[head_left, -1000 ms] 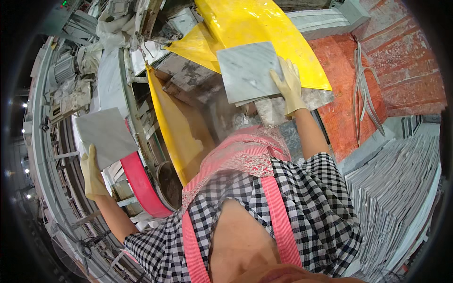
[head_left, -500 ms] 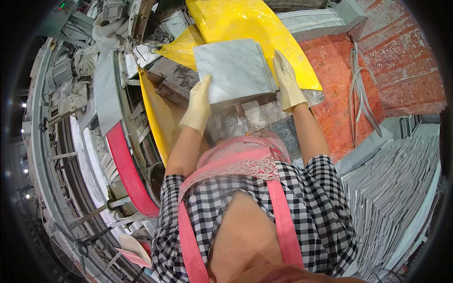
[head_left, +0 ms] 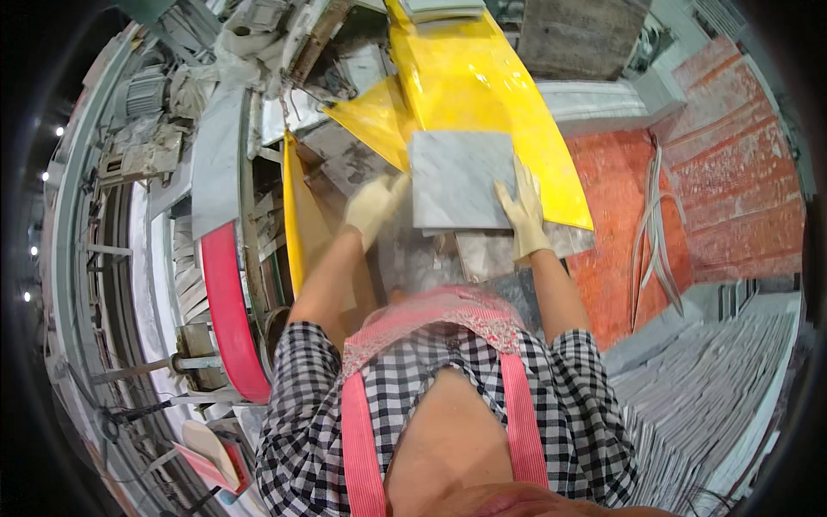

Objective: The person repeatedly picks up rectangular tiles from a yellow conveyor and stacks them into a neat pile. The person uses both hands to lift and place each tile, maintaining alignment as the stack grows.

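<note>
A square grey-white veined marble tile (head_left: 457, 177) lies level in front of me, at the near edge of a yellow sheet. My right hand (head_left: 524, 214), in a cream glove, lies along its right edge with the thumb over the top face and the fingers stretched forward. At the tile's left edge is my left hand (head_left: 376, 208), also gloved and slightly blurred. Its fingers reach toward the tile, and I cannot tell whether they touch it. The tile hides what lies directly under it.
The yellow sheet (head_left: 482, 86) slopes away ahead, with pale slabs (head_left: 444, 9) at its far end. On the right are an orange-red surface (head_left: 607, 207) with loose pale straps (head_left: 659, 233) and many thin stacked slabs (head_left: 706, 388). Machinery with a red panel (head_left: 233, 310) stands left.
The marble tiles have come lower and to the right in view and turned squarer to me. My left hand has loosened from the left edge; my right thumb now lies on top.
</note>
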`<state>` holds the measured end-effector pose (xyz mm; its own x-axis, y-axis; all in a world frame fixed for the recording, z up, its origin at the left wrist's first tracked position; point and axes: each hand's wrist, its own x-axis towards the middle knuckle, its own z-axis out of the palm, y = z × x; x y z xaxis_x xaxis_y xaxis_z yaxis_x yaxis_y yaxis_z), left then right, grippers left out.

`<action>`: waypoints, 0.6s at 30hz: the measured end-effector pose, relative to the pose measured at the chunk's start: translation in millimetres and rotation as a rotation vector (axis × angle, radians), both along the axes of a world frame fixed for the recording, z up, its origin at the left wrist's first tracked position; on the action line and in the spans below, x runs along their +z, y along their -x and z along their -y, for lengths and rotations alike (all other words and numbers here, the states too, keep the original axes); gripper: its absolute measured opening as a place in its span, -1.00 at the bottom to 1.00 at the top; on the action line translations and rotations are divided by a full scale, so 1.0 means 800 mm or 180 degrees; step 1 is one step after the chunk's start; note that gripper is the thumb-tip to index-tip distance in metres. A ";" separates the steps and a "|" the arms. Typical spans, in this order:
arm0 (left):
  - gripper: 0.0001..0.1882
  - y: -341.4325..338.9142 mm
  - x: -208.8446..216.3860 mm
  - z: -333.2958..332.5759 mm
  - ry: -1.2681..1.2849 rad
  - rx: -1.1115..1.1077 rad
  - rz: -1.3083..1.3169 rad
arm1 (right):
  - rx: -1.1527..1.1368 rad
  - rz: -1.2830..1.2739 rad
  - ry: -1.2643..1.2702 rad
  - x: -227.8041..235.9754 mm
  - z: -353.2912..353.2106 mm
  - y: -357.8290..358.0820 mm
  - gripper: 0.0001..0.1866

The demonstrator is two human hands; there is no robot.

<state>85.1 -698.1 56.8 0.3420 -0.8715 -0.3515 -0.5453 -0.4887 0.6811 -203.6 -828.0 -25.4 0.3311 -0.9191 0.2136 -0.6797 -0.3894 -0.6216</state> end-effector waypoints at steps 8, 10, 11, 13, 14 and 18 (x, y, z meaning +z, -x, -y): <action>-0.24 0.092 -0.043 -0.002 -0.0142 0.0645 -0.1207 | 0.0135 -0.0491 0.0132 0.023 0.002 0.014 -0.16; -0.26 0.091 -0.051 0.000 -0.0178 0.0604 -0.1217 | 0.0071 -0.0731 -0.0041 0.026 0.004 0.014 -0.15; -0.27 0.091 -0.054 0.002 -0.0132 0.0577 -0.1180 | 0.0128 -0.0656 -0.0026 0.027 0.006 0.014 -0.14; -0.27 0.092 -0.060 0.005 -0.0131 0.0564 -0.1191 | 0.0191 -0.0559 0.0021 0.028 0.010 0.015 -0.14; -0.28 0.093 -0.060 0.006 -0.0376 0.0543 -0.1188 | 0.0221 -0.0465 -0.0039 0.029 0.011 0.014 -0.14; -0.30 0.098 -0.052 0.004 -0.0139 0.0632 -0.1243 | 0.0074 -0.0199 -0.0187 0.024 0.010 0.012 -0.16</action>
